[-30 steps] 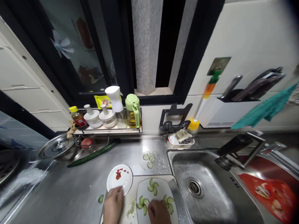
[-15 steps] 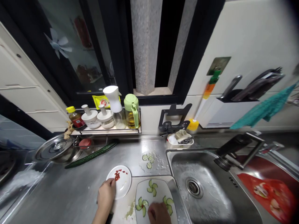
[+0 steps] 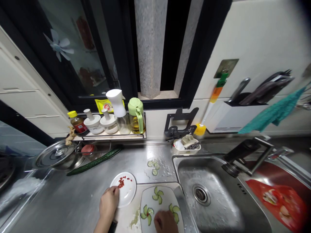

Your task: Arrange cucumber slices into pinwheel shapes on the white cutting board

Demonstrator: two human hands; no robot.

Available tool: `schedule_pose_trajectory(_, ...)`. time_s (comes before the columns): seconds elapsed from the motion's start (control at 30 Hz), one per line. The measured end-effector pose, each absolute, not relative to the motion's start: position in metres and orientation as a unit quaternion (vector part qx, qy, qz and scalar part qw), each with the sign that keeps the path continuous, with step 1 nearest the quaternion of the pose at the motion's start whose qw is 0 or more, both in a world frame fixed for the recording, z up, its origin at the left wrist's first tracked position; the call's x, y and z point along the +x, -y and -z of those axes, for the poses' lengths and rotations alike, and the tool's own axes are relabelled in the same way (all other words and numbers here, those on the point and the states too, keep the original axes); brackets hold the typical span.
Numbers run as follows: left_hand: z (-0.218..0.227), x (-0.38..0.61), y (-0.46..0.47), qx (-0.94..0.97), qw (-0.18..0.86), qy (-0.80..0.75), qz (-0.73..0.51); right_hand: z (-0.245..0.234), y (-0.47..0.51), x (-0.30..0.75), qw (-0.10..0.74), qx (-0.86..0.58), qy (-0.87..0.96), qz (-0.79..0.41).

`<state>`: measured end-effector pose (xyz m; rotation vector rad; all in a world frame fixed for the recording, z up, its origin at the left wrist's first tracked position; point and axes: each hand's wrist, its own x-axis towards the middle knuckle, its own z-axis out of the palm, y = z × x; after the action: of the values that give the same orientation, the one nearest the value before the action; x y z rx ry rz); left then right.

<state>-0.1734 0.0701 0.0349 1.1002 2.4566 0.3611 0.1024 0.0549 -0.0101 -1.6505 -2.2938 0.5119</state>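
Observation:
My left hand rests at the left rim of a small round white plate that carries red bits; its fingertips are closed on the rim right by the red bits. My right hand lies at the near end of a white rectangular plate with cucumber slices set as pinwheels. Its fingers are curled down onto the plate between two pinwheels, and what they pinch is hidden.
Loose cucumber slices lie on the wet steel counter. A long cucumber and a lidded pot sit at left. A condiment rack stands by the window. The sink is at right, with a red board beyond.
My left hand slid from the small plate's near rim to its left rim, beside the red bits. My right hand stayed on the rectangular plate. The view drifted slightly.

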Motion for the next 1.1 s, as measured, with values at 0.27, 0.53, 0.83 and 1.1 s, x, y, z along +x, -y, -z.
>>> schedule_pose_trajectory(0.27, -0.033, -0.171, -0.049, 0.403, 0.218, -0.866, -0.202, 0.005, -0.055, 0.108, 0.124, -0.579, 0.779, -0.208)
schedule_pose_trajectory(0.53, -0.039, -0.089, -0.06, 0.528, 0.285, -0.725, -0.339, -0.011, -0.066, 0.116, 0.149, -0.595, 0.764, -0.203)
schedule_pose_trajectory(0.83, -0.033, -0.033, -0.086, 0.648, 0.266, -0.644, -0.307, -0.021, -0.084, 0.118, 0.188, -0.599, 0.747, -0.221)
schedule_pose_trajectory(1.1, -0.033, -0.026, -0.092, 0.663, 0.258, -0.647, -0.275, -0.016, -0.089, 0.115, 0.191, -0.591, 0.738, -0.263)
